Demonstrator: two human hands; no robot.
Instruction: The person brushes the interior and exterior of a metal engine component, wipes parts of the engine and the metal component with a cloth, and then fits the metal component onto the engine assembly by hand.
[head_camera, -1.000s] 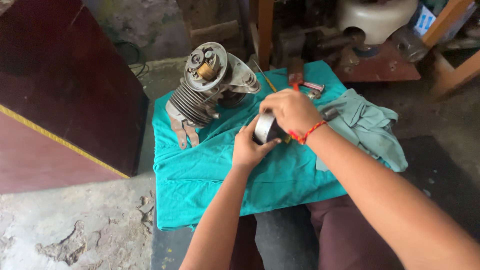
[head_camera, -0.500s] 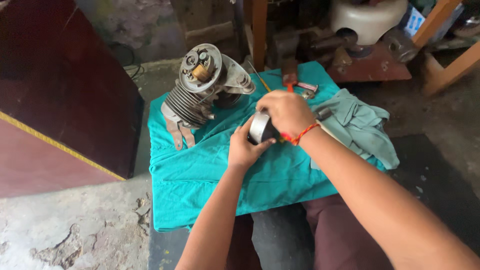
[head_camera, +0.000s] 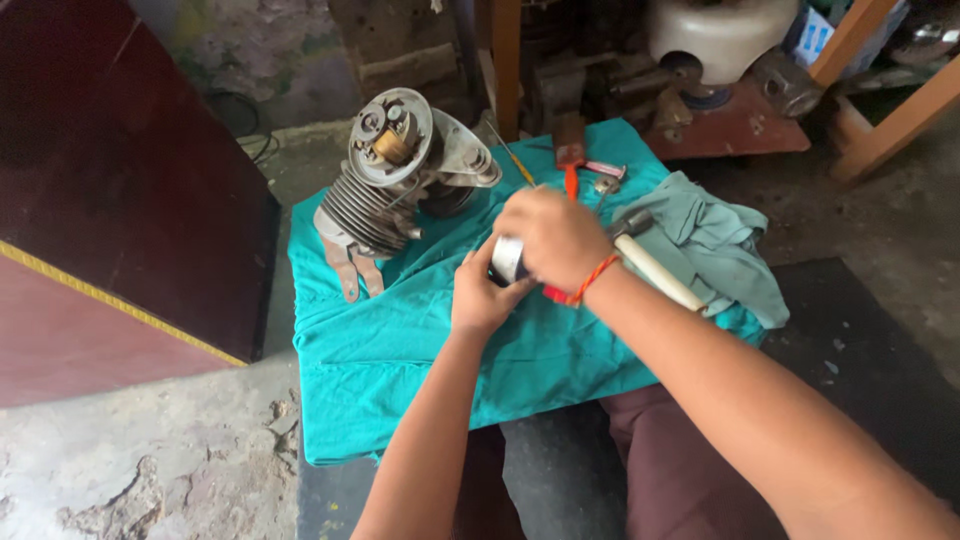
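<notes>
Metal cylinder (head_camera: 508, 258) clasped between both hands (head_camera: 520, 265).

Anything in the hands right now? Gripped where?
Yes: a small shiny metal cylinder. The left hand cups it from below and the side; the right hand covers its top. What the right fingers pinch there is hidden.

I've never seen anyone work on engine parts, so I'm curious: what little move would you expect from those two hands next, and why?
Probably a small turn of the shiny metal cylinder. The left hand cups it from below and the right hand covers its top, both raised above the teal cloth, with the hammer lying untouched beside them.
</notes>
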